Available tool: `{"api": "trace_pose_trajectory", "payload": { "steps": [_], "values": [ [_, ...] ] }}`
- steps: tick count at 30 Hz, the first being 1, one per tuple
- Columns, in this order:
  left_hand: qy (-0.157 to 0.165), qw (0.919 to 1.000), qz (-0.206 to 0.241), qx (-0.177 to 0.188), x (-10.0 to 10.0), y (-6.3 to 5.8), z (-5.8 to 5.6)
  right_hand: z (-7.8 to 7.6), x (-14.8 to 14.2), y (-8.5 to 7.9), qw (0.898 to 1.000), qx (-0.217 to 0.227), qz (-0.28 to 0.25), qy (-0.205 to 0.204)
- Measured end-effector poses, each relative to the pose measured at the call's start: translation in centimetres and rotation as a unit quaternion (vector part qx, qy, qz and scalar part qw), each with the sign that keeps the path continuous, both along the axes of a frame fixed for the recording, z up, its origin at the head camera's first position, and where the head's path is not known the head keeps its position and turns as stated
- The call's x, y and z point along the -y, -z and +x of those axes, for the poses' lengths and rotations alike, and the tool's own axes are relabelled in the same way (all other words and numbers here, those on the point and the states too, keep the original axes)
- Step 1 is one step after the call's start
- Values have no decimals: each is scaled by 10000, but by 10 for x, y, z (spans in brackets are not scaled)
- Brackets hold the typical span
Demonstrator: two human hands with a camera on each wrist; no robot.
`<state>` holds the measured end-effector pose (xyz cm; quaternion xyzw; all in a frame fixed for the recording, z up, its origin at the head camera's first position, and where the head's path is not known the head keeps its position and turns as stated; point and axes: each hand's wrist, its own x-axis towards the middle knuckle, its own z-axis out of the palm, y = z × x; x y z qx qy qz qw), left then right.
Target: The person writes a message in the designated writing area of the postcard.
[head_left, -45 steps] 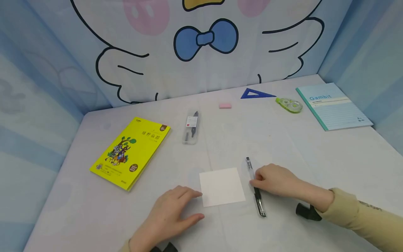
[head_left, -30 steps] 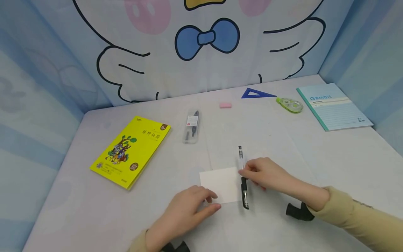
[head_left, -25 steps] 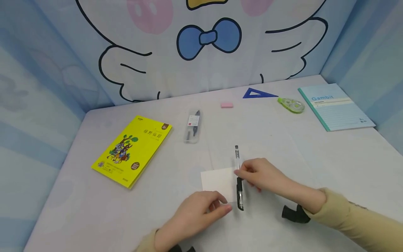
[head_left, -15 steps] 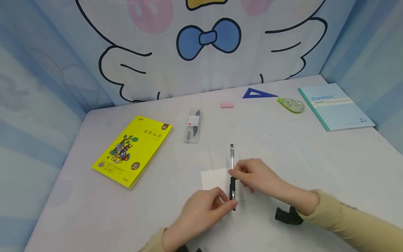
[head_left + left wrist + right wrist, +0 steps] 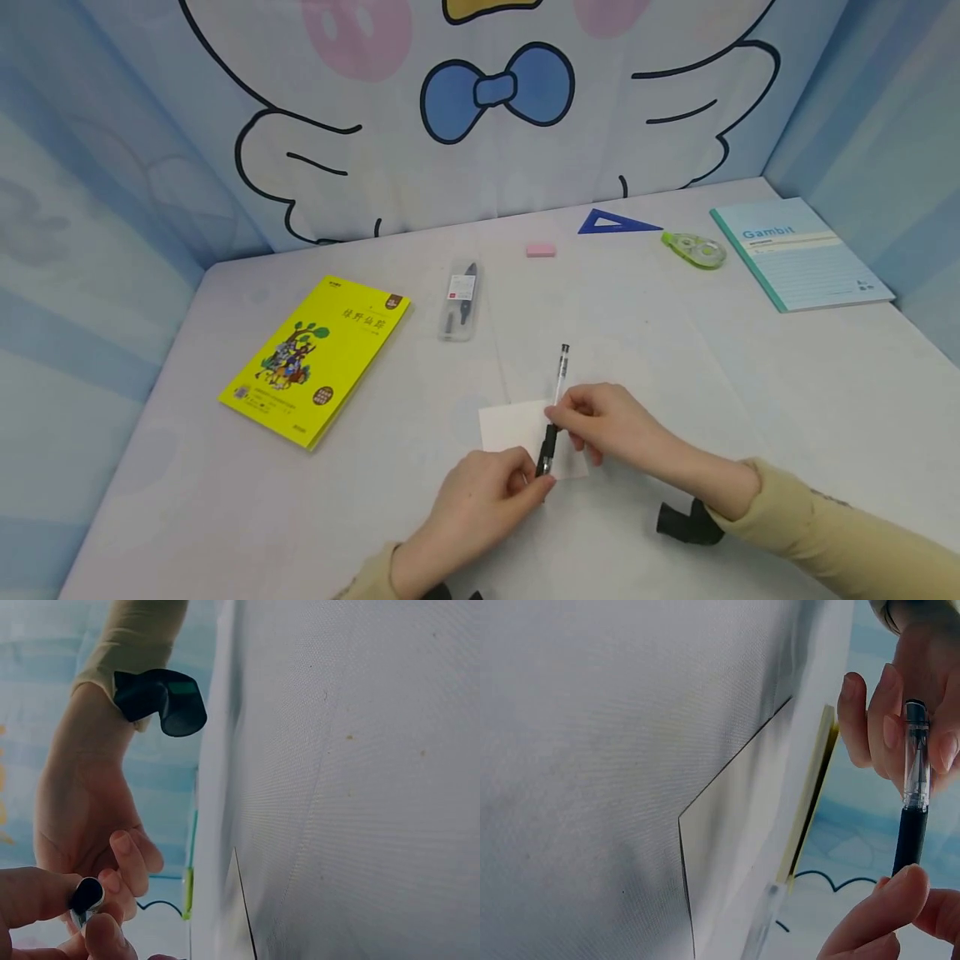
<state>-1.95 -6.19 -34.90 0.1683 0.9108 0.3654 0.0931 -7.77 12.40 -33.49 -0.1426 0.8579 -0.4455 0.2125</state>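
A black gel pen point(image 5: 550, 442) with a clear cap is held above a small white sheet of paper point(image 5: 510, 423), slanting between both hands. My right hand point(image 5: 618, 429) pinches the pen's barrel near its middle with thumb and fingertips. At the lower, capped end, my left hand point(image 5: 480, 504) has thumb and fingers around the cap. The right wrist view shows the clear cap point(image 5: 916, 765) between the left fingers, still joined to the black grip point(image 5: 910, 836). The left wrist view sees the pen end-on point(image 5: 88, 895). The left hand hides part of the paper.
A yellow book point(image 5: 315, 358) lies to the left, with a clear compass case point(image 5: 459, 300) to its right. Toward the back are a pink eraser point(image 5: 540, 250), blue set square point(image 5: 611, 223), green correction tape point(image 5: 693, 250) and a light-blue notebook point(image 5: 802, 254).
The right hand has picked the pen up from beside the paper and carried it left over the sheet. My left hand has moved right and taken hold of the capped end. The pen now tilts.
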Motion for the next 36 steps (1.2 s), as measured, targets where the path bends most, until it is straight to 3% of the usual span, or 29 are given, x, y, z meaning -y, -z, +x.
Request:
{"api": "trace_pose_trajectory", "payload": {
  "steps": [17,22,31,36],
  "values": [
    [-1,9993,225,-283,6,-1,1,5,-9,-3,9948,690,-749,-88],
    [33,9990,278,-353,7,-2,2,6,-11,-2,9938,680,-884,47],
    [27,9997,217,-62,8,-3,3,1,-15,0,9937,625,-903,241],
    [26,9998,190,-75,9,-2,4,-1,-18,0,9941,529,-860,387]
  ]
}}
